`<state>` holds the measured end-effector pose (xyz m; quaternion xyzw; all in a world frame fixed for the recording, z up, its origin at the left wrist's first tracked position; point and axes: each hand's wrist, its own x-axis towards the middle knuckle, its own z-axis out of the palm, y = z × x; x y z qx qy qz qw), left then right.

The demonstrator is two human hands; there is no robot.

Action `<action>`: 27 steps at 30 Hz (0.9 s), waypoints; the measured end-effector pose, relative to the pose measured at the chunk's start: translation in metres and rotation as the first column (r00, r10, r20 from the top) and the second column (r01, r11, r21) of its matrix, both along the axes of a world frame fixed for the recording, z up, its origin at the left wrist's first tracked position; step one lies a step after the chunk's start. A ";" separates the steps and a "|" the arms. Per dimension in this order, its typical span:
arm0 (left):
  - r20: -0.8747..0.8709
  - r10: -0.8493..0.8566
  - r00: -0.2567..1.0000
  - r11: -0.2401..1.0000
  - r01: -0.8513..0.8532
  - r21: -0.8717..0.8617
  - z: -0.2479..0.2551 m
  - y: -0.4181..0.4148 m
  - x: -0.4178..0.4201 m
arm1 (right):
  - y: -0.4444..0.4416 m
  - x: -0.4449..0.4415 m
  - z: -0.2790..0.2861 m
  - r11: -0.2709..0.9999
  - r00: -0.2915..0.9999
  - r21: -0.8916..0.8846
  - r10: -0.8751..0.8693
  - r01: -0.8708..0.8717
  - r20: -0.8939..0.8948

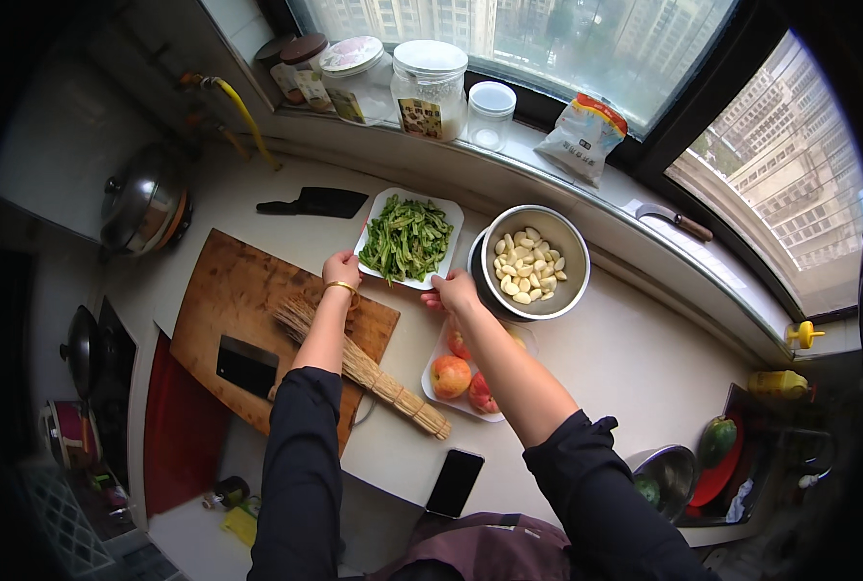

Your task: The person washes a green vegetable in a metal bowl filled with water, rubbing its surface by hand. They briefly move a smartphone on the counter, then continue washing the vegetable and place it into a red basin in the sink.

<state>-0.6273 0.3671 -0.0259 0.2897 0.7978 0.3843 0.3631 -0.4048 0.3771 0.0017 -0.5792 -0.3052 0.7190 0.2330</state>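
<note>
Sliced green peppers [408,240] are heaped on a white square plate [455,216] near the back of the counter. My left hand [342,273], a gold bangle at its wrist, grips the plate's near left edge. At the near right corner, my right hand [452,292] pinches the rim with the thumb on top. Just right of the plate, a steel bowl [580,265] of peeled garlic cloves [527,267] sits over a darker container, largely hidden. Beneath my right forearm, a white tray [431,396] of apples [450,377] is partly covered.
A wooden cutting board [221,290] bears a cleaver [247,364] and a straw brush [395,392]. Another black cleaver [322,202] lies behind it. A phone [455,483] rests at the front edge. Jars [429,87], a bag [582,141] and a curved knife [675,220] line the windowsill.
</note>
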 end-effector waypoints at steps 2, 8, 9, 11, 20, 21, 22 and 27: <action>0.106 0.024 0.994 1.000 -0.024 -0.007 -0.001 0.000 -0.003 | 0.000 -0.002 0.002 1.000 0.998 -0.014 0.001 -0.002 -0.057; 0.145 -0.012 0.989 0.998 0.003 0.067 0.001 -0.006 -0.004 | -0.006 -0.007 -0.001 0.998 0.989 0.039 -0.050 0.056 -0.139; 0.098 -0.027 0.995 0.997 0.020 0.074 0.000 -0.005 -0.005 | -0.007 -0.009 0.001 0.993 0.989 0.080 -0.071 0.082 -0.130; 0.088 -0.041 0.995 0.995 0.032 0.096 -0.002 -0.005 -0.007 | -0.005 -0.008 0.004 0.993 0.970 0.017 -0.112 0.118 -0.214; 0.584 0.057 0.810 0.962 -0.201 0.185 0.009 -0.018 0.006 | -0.006 -0.009 -0.001 0.978 0.916 0.077 -0.152 0.193 -0.372; 0.573 0.060 0.818 0.948 -0.226 0.223 0.007 -0.018 0.007 | -0.008 -0.009 -0.001 0.979 0.912 0.083 -0.141 0.186 -0.384; 0.561 0.064 0.825 0.933 -0.249 0.261 0.004 -0.017 0.009 | -0.009 -0.008 -0.001 0.980 0.908 0.088 -0.131 0.180 -0.397; 0.208 0.080 0.975 0.943 -0.142 0.300 -0.039 -0.012 -0.008 | -0.009 -0.008 0.002 0.972 0.877 0.137 -0.106 0.190 -0.468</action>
